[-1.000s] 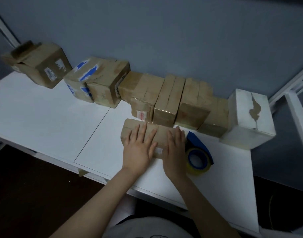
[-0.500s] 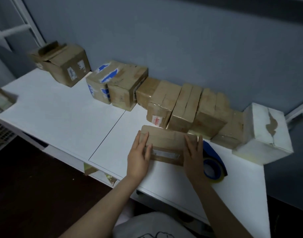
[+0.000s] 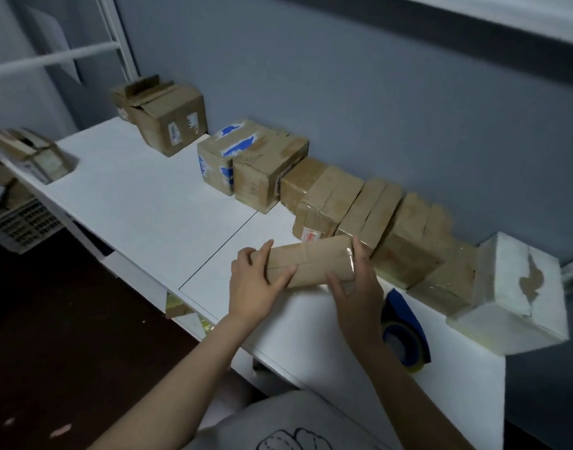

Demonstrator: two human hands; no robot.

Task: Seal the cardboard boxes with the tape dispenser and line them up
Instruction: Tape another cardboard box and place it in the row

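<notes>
Closest of all is the person's grey shirt (image 3: 278, 423). Two bare arms reach out from it over the white table (image 3: 132, 196).

The left hand (image 3: 252, 287) grips the left end of a flat cardboard box (image 3: 311, 264). Its thumb lies on the front face and its fingers go over the top. The right hand (image 3: 353, 287) grips the right end the same way. The box sits between the two hands, near the front middle of the table. I cannot tell if its bottom edge touches the table.

Shiny tape shows on the right end and across the front of the box, so it looks sealed. The job now is likely to put it in line.

Just beside the right wrist lies the blue tape dispenser (image 3: 405, 326), and no hand is on it.

Behind the held box, a row of boxes (image 3: 376, 209) runs along the wall (image 3: 343, 92). It goes from a white box (image 3: 512, 293) on the right to a box with blue tape (image 3: 223, 151) on the left. Farther left stands an open box (image 3: 161, 115), apart from the row.

To do this well, hold both ends tight and keep the box level. Lift it clear so it does not bump the row. Set it down next to the last box, side against side, then push it back until it lines up.
</notes>
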